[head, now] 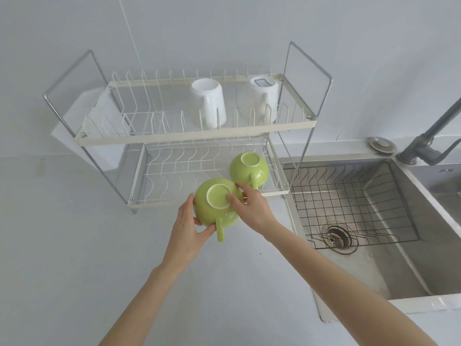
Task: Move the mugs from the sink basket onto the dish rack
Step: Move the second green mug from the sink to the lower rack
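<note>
I've got an upturned green mug [216,205] clasped between both hands, left hand [187,227] cupping its side, right hand [252,208] pressing its base. It hangs just before the dish rack [199,136], beside a second green mug [249,168] on the lower shelf.

The held mug [216,204] and its twin [249,168] look like glossy green glazed ceramic — foot rings bare and pale. The white mugs [209,106] are smooth, softly shiny. The rack [189,136] is cream-coated wire on bright metal posts. The sink [389,255] is brushed steel, dull and streaked — its basket [354,203] thin dark wire. The counter [74,245] is matt white.
</note>
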The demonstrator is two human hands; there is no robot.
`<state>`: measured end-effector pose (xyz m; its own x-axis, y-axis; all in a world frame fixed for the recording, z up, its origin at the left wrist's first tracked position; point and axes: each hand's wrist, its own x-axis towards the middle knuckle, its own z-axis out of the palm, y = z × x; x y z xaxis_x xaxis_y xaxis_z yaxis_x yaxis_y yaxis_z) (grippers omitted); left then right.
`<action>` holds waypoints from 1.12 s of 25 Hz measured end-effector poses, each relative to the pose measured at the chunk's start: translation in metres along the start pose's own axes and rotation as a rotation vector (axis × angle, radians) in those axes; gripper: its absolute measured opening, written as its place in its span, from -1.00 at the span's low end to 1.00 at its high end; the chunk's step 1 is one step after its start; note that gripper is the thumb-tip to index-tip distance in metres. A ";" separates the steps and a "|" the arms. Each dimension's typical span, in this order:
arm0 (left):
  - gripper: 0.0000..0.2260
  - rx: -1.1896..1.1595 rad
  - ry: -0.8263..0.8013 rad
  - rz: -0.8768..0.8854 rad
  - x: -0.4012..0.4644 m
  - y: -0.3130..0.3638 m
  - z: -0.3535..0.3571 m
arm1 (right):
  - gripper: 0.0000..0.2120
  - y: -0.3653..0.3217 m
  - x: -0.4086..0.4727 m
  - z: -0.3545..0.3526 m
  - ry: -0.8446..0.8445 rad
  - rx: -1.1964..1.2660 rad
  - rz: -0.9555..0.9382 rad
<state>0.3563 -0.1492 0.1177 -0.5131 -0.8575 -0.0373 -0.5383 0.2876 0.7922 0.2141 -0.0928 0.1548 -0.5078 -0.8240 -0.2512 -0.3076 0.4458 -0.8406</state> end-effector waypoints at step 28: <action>-0.33 0.180 -0.135 -0.093 0.122 -0.037 -0.043 | -0.53 -0.032 0.110 0.042 -0.088 -0.209 -0.011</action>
<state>0.3423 -0.2829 0.1098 -0.5336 -0.8228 -0.1957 -0.6920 0.2918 0.6603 0.2015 -0.2127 0.1342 -0.4345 -0.8524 -0.2908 -0.4776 0.4918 -0.7280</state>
